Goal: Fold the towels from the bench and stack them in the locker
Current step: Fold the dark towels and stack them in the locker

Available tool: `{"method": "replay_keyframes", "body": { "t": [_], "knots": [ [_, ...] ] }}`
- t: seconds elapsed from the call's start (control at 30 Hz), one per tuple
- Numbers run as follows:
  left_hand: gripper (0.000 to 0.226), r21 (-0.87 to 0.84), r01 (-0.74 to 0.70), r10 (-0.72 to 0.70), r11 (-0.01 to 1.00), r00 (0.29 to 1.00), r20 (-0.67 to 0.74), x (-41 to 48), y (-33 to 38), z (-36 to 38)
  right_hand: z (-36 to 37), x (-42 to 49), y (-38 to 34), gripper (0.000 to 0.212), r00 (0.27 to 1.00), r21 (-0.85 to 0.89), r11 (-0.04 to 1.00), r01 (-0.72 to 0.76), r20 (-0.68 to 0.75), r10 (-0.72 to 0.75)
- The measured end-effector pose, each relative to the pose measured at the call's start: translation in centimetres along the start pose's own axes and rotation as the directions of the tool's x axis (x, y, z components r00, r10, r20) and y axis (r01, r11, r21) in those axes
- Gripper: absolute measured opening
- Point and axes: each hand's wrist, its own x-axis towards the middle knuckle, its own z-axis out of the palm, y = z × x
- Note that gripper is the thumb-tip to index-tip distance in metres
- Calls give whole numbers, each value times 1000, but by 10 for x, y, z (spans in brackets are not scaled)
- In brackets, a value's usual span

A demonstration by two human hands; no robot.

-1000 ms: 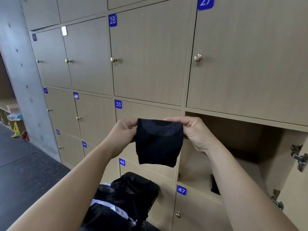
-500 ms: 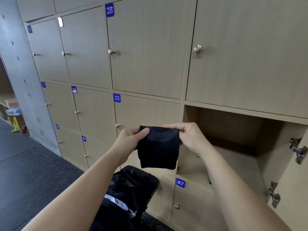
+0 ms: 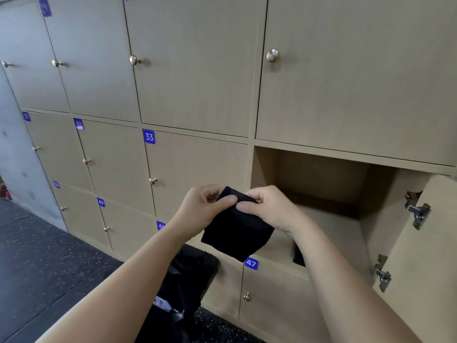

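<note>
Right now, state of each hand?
Left hand: closed, pinching the top edge of the black folded towel.
Right hand: closed, pinching the same towel's top edge.

Matt black cloth towel (image 3: 237, 231), pale wood-grain locker (image 3: 321, 179), shiny brass-coloured metal knob (image 3: 272, 55), speckled rough floor (image 3: 49, 256)

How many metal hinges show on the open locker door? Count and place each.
2. Both are on the open locker door, at right: the upper hinge near its top, the lower hinge below it. Closed doors hide theirs.
</note>
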Motion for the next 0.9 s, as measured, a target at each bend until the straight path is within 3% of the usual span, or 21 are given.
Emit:
{"method": "replay_keyframes", "body": {
  "t": [0.13,0.23,0.3,0.37,0.5,0.6,0.73,0.9],
  "knots": [
    [43,-318,179,-213,931,974,-73,0,-24,11,-5,-4,12,11,987,239,966,95,-152,-59],
    [54,-549,298,-344,781,939,19,-5,-45,34,-4,-4,23,12,961,344,930,127,-273,-31],
    [54,-636,324,-380,700,924,52,-7,-51,52,-2,-4,32,12,944,357,926,121,-329,4],
    [57,-679,284,-400,677,917,-16,-6,-52,68,2,-5,41,14,925,354,929,107,-378,37],
    [38,-565,210,-411,798,875,-256,6,-56,85,8,-11,64,18,879,234,969,80,-474,42],
    [34,-366,212,-355,906,852,-385,13,-61,97,14,-13,89,36,764,-43,998,-52,-645,12],
    [32,-165,208,-256,964,895,-366,12,-66,116,19,-21,101,51,602,-176,950,-259,-799,16],
    [28,-43,224,-224,974,902,-370,12,-77,134,17,-31,116,49,566,-58,956,-287,-816,120]
  ]
}}
